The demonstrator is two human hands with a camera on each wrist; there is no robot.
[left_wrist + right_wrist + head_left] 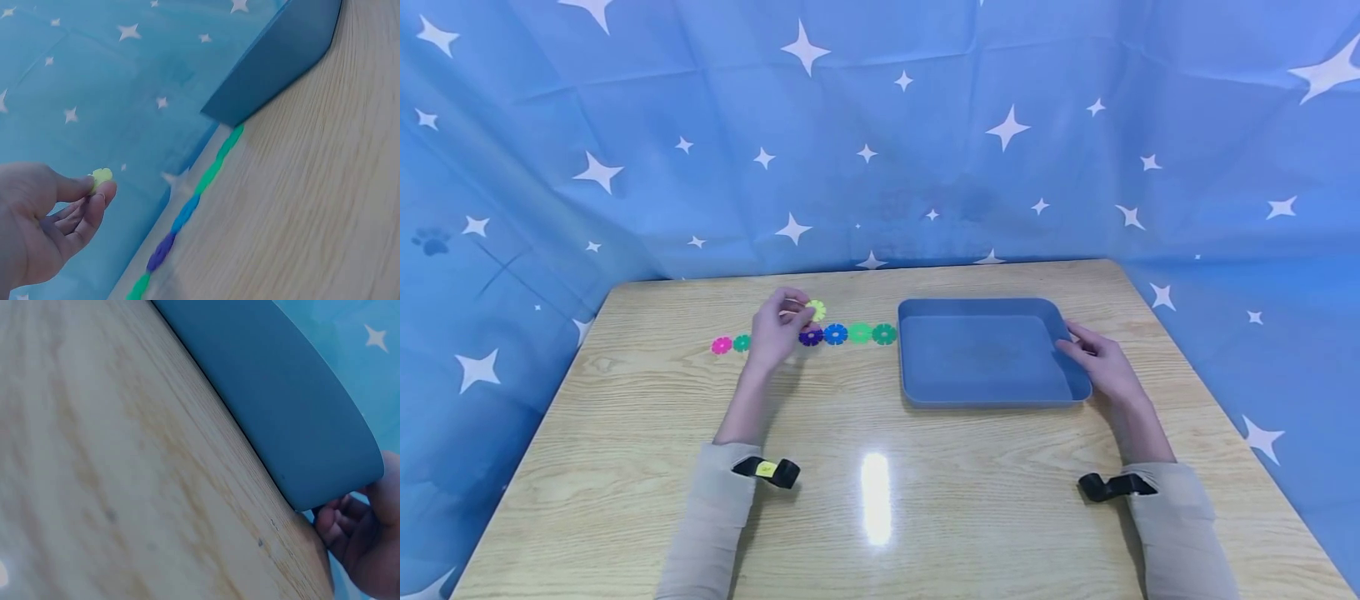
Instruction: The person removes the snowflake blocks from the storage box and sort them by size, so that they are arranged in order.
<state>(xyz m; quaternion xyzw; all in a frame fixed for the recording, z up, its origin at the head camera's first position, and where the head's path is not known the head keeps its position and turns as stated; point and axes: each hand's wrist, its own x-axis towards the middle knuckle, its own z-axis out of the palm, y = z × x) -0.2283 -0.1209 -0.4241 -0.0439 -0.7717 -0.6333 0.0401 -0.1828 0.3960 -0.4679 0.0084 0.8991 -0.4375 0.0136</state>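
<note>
Between thumb and fingertips, my left hand (pixel 780 327) pinches a yellow notched plastic disc (pixel 816 311), raised above the table; the left wrist view shows the same yellow disc (pixel 101 179). Below it runs a row of flat notched discs: pink (pixel 722 345), teal (pixel 742 342), purple (pixel 811 337), blue (pixel 836 334), light green (pixel 860 332) and dark green (pixel 883 334). My left hand hides part of that row. With the thumb over the rim, my right hand (pixel 1103 364) grips the right side of a shallow blue tray (pixel 985 404).
The tray stands on a wood-grain table (pixel 955 500), its left side close to the dark green disc. A blue curtain (pixel 880 125) with white stars hangs behind the table's back edge. Each wrist wears a black strap with a small camera.
</note>
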